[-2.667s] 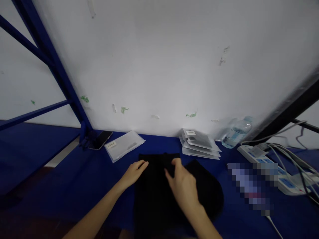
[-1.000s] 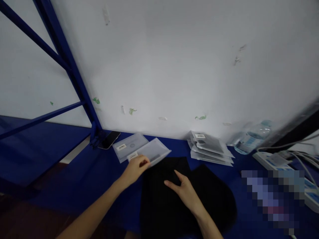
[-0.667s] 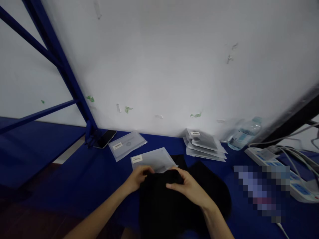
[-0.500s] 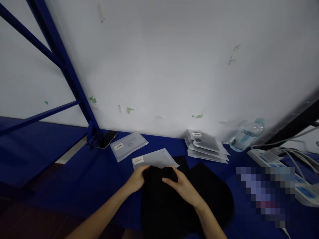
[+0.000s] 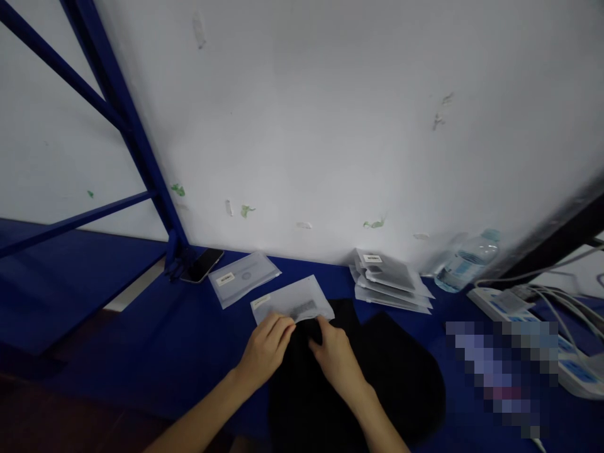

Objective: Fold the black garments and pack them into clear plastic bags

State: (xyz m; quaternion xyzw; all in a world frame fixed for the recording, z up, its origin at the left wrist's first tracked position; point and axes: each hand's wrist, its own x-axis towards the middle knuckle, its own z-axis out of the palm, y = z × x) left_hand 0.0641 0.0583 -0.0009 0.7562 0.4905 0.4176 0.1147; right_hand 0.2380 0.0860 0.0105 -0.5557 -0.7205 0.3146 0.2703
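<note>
A frosted plastic zip bag [image 5: 287, 297] with a white label lies in front of me, its near edge at my fingers. My left hand [image 5: 267, 346] is closed in a pinch at this near edge. With thumb and fingers, my right hand [image 5: 337, 352] grips a black garment [image 5: 311, 396] just below the bag's right corner. Through the bag's film a dark patch shows near the edge; I cannot tell whether it is cloth inside. The garment spreads toward me and to the right, its folds hard to make out.
Another labelled zip bag [image 5: 245, 277] lies at the left, near a phone [image 5: 202, 265]. A stack of filled zip bags [image 5: 391, 283], a tilted water bottle [image 5: 467, 261] and a power strip [image 5: 500, 305] with cables are on the right. Blue frame bars [image 5: 136, 151] rise at left.
My left hand has moved right, from the garment's left side to the bag's near edge. The cloth's raised top edge has dropped, and more of the bag shows, with a dark patch.
</note>
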